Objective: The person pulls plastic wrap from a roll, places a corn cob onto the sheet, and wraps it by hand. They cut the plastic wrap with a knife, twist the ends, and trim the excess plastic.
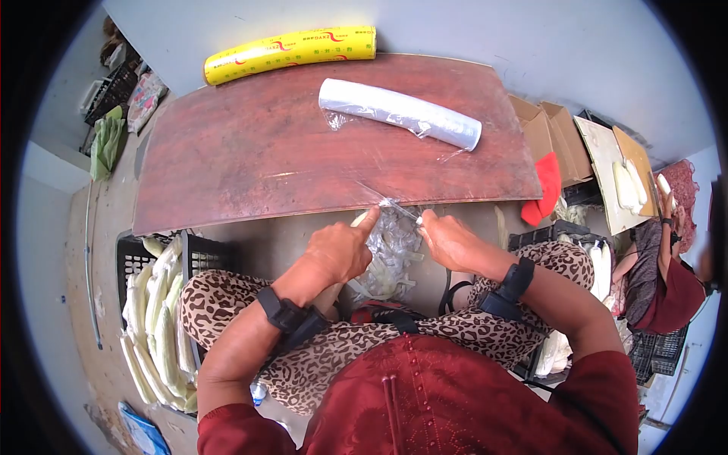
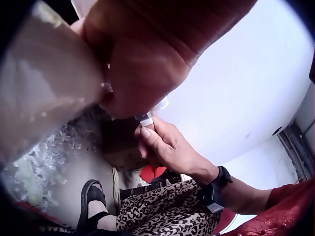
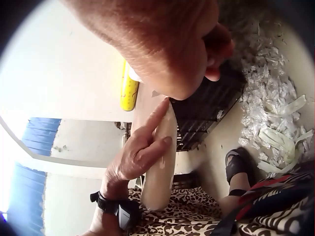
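Note:
My left hand grips a pale, smooth, long cob, its index finger stretched along it to the tip. That cob looms large in the left wrist view. Across from it, at the table's near edge, my right hand pinches a thin tool with a white end; its far part is hard to make out. Clear film lies bunched at the table edge between the hands. On the red-brown table rests a roll of clear film.
A yellow printed roll lies at the table's back edge. Left stands a black crate holding several cobs. Plastic scraps cover the floor between the legs. Cardboard boxes, a red cloth and another person are right.

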The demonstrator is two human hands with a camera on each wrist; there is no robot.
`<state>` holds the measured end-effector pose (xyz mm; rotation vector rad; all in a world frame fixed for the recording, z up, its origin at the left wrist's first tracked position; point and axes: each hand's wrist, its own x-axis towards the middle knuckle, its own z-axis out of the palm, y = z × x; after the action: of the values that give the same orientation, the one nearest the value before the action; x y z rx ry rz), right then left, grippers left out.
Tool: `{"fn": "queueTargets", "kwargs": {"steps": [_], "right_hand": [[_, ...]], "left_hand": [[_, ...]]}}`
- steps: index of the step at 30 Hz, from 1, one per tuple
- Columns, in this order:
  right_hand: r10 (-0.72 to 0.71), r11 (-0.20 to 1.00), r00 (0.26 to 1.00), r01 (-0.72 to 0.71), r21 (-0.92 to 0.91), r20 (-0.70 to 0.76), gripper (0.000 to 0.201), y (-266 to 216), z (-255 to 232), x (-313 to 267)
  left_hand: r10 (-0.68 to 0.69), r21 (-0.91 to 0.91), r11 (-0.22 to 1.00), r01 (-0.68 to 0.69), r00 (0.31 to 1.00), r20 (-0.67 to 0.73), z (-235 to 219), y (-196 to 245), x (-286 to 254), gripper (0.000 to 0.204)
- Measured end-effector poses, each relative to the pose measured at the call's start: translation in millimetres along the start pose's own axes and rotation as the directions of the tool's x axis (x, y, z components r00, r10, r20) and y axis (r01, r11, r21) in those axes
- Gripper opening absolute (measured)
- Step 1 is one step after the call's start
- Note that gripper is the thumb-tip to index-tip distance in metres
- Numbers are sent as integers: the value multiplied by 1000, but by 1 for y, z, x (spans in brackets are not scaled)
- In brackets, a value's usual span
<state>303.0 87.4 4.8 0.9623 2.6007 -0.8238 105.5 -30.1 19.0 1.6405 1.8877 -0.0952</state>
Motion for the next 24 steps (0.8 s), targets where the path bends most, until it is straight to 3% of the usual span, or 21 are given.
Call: {"fn": "queueTargets", "kwargs": {"steps": [5,7,11,14,17,24], "right_hand": [[-36,999,993,40,31,-116,23,6,14,-2],[-72,994,981,85,63,-181,23,3,22,-1],[-67,994,984,80,79,-163,22,2,23,2],[-70,995,985,80,58,-157,22,2,23,4],[-74,994,982,87,66,-174,22,1,26,5],[-77,995,983,88,57,-166,21,-4,20,11]], "left_hand": [[55,-29,998,-57,997,-57,13,-9,6,76],[28,-52,998,-27,1000,4,3,-4,2,75],[22,-114,993,-17,999,36,3,-6,5,75],[79,-188,979,-83,996,-31,13,-14,8,78],[53,-250,967,-41,998,42,5,-11,7,77],[136,-468,863,-190,980,-147,22,-25,12,75]]}}
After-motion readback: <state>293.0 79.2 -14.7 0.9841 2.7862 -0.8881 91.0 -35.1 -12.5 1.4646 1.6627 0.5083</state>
